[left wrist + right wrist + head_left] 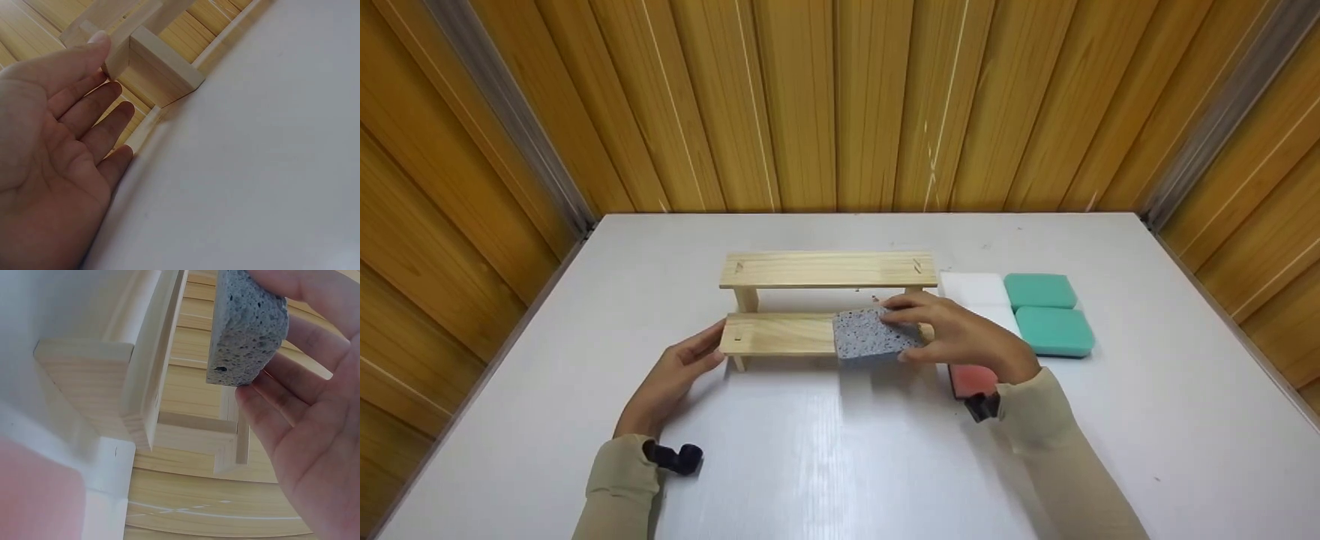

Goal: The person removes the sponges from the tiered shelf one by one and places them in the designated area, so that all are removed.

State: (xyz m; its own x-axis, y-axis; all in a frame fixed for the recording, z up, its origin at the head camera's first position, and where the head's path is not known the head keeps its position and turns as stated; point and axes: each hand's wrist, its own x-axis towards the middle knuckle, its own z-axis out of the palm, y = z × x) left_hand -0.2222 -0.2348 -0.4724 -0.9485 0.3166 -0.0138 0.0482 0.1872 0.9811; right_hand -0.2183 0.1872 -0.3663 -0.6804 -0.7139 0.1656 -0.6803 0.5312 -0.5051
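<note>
My right hand point(971, 337) grips a grey, pitted pumice stone point(874, 334) between thumb and fingers, above the right part of the lower step of a small two-tier wooden rack point(787, 334). In the right wrist view, the stone point(247, 332) is held by its edges, and a gap shows between it and the lower board point(143, 382). At the rack's left end, my left hand point(671, 379) touches the lower board with thumb and fingertips. The left wrist view shows that hand point(56, 129) with its fingers loosely extended.
Right of the rack lie two green sponges point(1054, 330), white sponge blocks point(971, 289) and a pink sponge point(973, 380), partly covered by my right arm. All stand on a white table point(780, 457). Wood-patterned panels point(870, 105) enclose its back and sides.
</note>
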